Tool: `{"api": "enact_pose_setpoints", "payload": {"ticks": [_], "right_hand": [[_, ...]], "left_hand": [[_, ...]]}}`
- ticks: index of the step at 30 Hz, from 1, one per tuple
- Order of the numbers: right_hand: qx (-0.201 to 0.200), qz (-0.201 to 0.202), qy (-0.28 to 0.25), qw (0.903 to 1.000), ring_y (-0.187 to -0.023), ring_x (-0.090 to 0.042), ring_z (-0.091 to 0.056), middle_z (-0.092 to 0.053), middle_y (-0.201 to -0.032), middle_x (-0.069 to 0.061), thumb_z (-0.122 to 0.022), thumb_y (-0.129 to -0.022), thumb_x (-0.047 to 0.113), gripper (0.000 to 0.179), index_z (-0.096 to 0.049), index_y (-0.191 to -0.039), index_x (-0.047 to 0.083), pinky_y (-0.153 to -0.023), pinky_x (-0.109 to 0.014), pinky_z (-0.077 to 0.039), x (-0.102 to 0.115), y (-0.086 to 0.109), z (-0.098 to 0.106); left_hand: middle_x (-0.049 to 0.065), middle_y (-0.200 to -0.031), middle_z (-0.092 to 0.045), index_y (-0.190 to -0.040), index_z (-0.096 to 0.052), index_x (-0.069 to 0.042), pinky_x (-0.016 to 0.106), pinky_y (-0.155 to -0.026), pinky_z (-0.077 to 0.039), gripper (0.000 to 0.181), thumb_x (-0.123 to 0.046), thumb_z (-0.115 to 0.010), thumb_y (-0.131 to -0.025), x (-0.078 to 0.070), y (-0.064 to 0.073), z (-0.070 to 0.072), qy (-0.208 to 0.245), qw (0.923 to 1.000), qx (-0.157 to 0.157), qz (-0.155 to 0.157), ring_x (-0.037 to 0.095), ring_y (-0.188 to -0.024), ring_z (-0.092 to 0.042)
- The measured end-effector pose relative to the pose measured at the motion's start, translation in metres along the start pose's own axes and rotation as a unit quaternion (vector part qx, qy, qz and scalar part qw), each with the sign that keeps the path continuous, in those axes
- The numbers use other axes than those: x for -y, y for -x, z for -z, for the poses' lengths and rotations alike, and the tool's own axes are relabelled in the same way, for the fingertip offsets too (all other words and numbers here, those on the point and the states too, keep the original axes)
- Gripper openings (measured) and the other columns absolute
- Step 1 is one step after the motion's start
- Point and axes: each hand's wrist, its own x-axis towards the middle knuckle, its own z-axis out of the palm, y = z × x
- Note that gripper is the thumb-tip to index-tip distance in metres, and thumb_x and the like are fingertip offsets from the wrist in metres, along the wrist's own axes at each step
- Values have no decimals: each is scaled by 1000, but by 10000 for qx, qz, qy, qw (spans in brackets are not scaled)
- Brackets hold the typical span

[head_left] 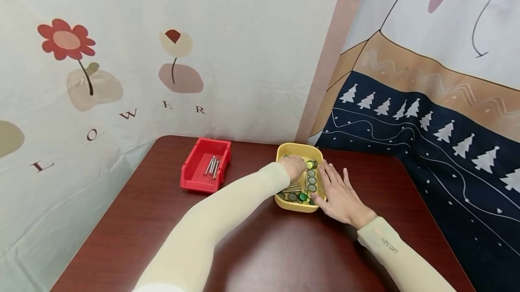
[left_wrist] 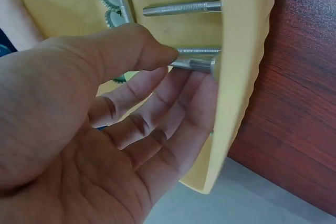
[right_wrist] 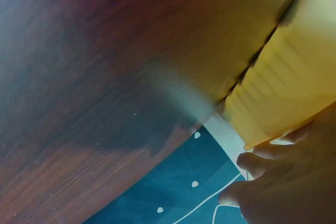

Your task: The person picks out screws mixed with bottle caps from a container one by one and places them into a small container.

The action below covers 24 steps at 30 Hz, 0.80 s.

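Dark red-brown tabletop (head_left: 260, 256) fills my lower frame. Right of centre, I register the right hand (head_left: 343, 197) uncurled, straight fingers against the yellow tray (head_left: 298, 208) (centre frame, containing bottle caps (head_left: 312, 180)). Inside it, the left hand (head_left: 293, 168) pinches a metal bolt (left_wrist: 198, 63). Left of centre, a red bin (head_left: 201, 186) contains metal rods (head_left: 212, 166); printed cloth (head_left: 252, 48) hangs behind.

The cream-sleeved left arm (head_left: 227, 213) reaches forward, bare left grip (head_left: 294, 168) pinching; the bare right grip (head_left: 340, 196) extends straight fingers (head_left: 332, 176), thumb (head_left: 318, 201) apart.
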Motion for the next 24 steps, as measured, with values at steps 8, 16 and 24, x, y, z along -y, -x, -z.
{"api": "enact_pose_setpoints", "payload": {"ticks": [8, 16, 24], "right_hand": [[18, -12, 4, 10000, -179, -53, -26, -17, -195, -24, -64, -114, 55, 97, -24, -184, 0, -140, -86, -10, 0, 1, -1], [45, -28, -3, 10000, -179, -53, -25, -17, -195, -24, -63, -115, 55, 96, -26, -184, 0, -140, -86, -10, 0, 1, 0], [35, -51, -11, 10000, -178, -54, -27, -19, -194, -25, -64, -114, 55, 95, -28, -183, 0, -139, -86, -12, 1, 1, 2]], "left_hand": [[-3, -121, -78, -127, -78, -25, 35, -92, -65, 18, -25, -81, -109, 3, 18, 14, 451, 9989, -107, 68, 12, -99, -72], [2, -126, -77, -132, -78, -14, 37, -100, -63, 22, -18, -80, -110, -6, 115, 76, 1552, 9875, -287, 38, 18, -112, -71], [7, -135, -80, -138, -80, -8, 32, -100, -63, 33, -19, -84, -107, 12, 121, 77, 2193, 9711, -913, -242, 20, -116, -71]]}}
